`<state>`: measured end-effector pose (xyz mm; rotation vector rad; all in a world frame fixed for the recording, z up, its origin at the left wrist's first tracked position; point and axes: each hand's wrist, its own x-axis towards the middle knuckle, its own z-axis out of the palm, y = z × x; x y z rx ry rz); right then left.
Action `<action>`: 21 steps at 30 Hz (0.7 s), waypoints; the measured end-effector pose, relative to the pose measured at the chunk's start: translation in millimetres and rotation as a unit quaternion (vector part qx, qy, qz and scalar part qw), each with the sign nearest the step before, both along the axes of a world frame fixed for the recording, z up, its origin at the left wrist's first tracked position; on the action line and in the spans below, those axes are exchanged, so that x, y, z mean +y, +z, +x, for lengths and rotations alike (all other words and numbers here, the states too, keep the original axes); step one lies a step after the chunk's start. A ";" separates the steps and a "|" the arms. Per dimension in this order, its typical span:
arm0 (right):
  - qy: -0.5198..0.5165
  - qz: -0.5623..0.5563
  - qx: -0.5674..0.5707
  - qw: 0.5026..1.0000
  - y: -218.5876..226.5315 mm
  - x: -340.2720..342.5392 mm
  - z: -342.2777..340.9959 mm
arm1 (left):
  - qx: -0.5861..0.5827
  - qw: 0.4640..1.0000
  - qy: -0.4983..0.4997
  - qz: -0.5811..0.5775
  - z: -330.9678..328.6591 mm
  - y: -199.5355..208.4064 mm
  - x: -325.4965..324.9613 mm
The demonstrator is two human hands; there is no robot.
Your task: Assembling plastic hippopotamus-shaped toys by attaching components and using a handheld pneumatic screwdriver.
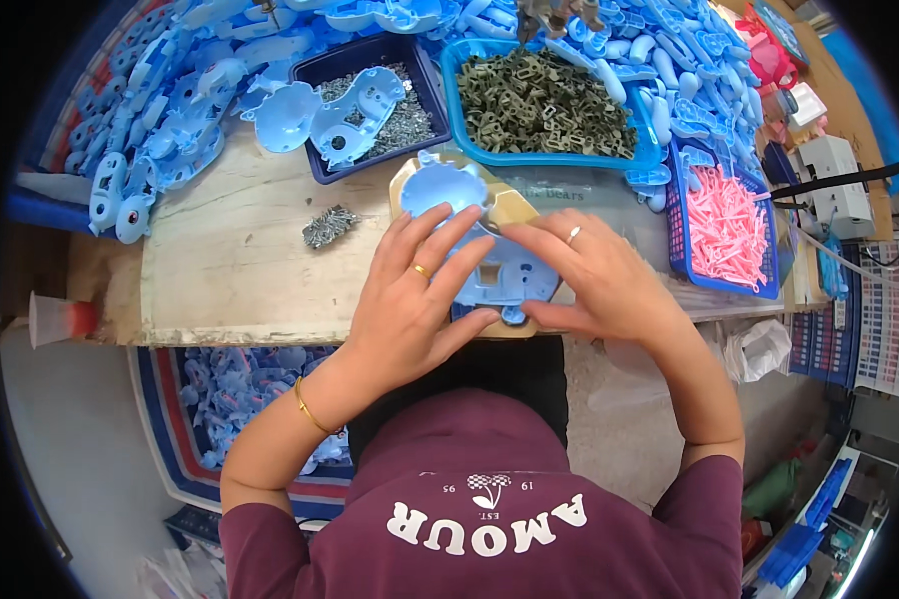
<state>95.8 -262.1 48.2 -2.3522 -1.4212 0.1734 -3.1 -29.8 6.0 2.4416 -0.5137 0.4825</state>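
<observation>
A light blue plastic toy shell half (447, 190), with a round bowl at one end and a square hole in its body, lies on a tan fixture block (514, 207) at the table's front edge. My left hand (410, 295) rests over its left side, fingers spread, thumb reaching toward a small blue piece (512, 314) at the near end. From the right, my right hand (604, 280) touches the shell, index finger and thumb stretched wide apart, the thumb tip beside that small piece. My fingers partly hide the shell.
A small pile of screws (330, 228) lies left of the fixture. Behind stand a dark blue tray (320, 165) of screws with shells across it, a teal tray (549, 160) of dark clip-like parts, and a blue basket (680, 235) of pink parts. Blue parts (185, 95) heap along the back.
</observation>
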 end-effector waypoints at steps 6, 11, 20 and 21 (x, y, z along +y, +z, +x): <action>0.022 -0.002 -0.089 0.996 2.2 0.8 -2.8 | -0.002 0.999 0.021 0.038 6.3 -1.3 -7.4; -0.027 -0.004 -0.055 0.998 -3.2 -3.0 -9.3 | 0.018 0.998 0.041 0.046 4.6 -5.7 -15.1; -0.039 0.066 -0.048 0.996 -12.6 -3.1 -13.8 | 0.027 0.990 0.081 0.113 2.9 -1.8 -27.2; -0.040 0.065 -0.047 0.996 -14.3 -3.5 -13.2 | 0.028 0.990 0.080 0.113 3.0 -1.3 -27.8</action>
